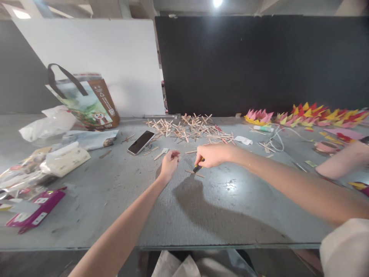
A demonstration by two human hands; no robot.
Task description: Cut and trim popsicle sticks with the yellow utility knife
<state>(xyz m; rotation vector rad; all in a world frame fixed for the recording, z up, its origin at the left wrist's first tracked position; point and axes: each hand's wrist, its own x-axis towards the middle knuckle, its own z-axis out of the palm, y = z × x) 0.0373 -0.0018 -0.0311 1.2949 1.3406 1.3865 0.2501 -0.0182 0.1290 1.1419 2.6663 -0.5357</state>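
My right hand (211,155) is closed around a small black and yellow tool (198,167), with its tip down on a wooden stick (195,173) lying on the grey table (201,207). My left hand (169,163) hovers just left of it with fingers curled together; whether it pinches anything is too small to make out. A pile of crossed wooden sticks (190,129) lies behind both hands. A few loose sticks (159,155) lie near my left hand.
A phone (141,142) lies face up left of the pile. A paper bag (86,100), plastic bags (47,125) and a purple box (36,209) crowd the left. Coloured paper crowns (305,114) line the back right. Another person's arm (343,159) rests at the right.
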